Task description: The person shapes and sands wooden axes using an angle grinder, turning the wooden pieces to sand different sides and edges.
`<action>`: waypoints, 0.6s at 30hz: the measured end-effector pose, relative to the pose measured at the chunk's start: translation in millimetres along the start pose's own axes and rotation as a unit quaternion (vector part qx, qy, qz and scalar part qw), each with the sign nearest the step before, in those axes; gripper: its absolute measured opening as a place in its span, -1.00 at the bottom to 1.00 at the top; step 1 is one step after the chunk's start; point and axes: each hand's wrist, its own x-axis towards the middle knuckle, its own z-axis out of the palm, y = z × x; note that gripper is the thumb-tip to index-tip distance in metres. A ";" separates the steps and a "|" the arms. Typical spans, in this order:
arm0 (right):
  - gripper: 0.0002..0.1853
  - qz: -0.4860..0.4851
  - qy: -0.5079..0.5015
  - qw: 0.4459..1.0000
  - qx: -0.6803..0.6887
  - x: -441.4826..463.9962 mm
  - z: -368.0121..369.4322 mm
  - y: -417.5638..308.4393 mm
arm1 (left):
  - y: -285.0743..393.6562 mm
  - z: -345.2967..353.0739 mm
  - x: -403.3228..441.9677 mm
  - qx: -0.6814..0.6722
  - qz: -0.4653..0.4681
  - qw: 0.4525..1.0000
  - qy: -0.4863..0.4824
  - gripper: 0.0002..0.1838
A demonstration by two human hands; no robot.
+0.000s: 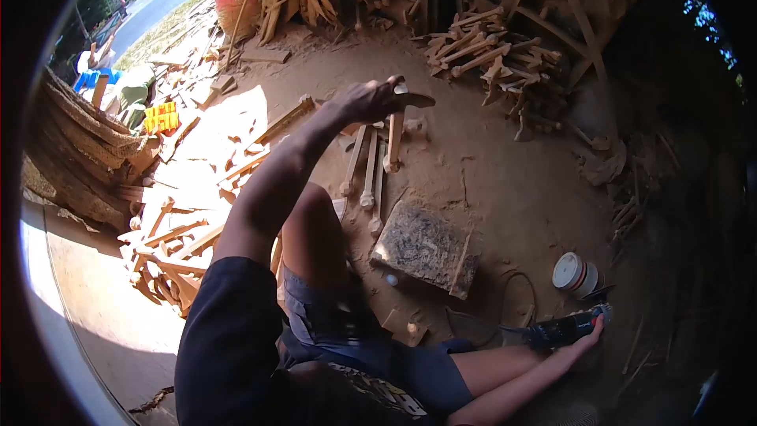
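My left hand reaches forward over the dirt floor, its fingers closed on a carved wooden stick. A knob shows at the stick's lower end, and a curved brown part sticks out to the right of my fingers. Similar wooden sticks lie on the ground just below that hand. Low on the right, my right hand grips a dark angle grinder beside my bare leg. The grinder's disc points away from me. Part of my right hand's grip is hidden by the tool.
A worn block lies before my knees. White round discs or a tub stand near the grinder, and a cord curls on the ground. Carved sticks are heaped at the back and left. A wooden log borders the left.
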 end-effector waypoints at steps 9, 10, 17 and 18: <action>-0.50 -0.021 -0.038 0.998 -0.054 14.7 -8.4 22.8 | -103.6 -146.8 -339.5 0.180 -0.195 0.913 0.310 -0.66; -0.53 -0.013 -0.027 0.998 -0.061 11.3 -6.2 20.7 | -107.1 -146.1 -373.2 0.249 -0.237 0.878 0.332 -0.66; -0.53 -0.044 -0.031 0.993 -0.101 -32.5 54.0 31.2 | -133.2 -11.7 -528.2 0.290 -0.569 0.767 0.061 -0.60; -0.53 -0.048 -0.035 0.993 -0.104 -31.9 59.2 33.9 | -122.6 5.2 -515.5 0.215 -0.550 0.800 0.106 -0.59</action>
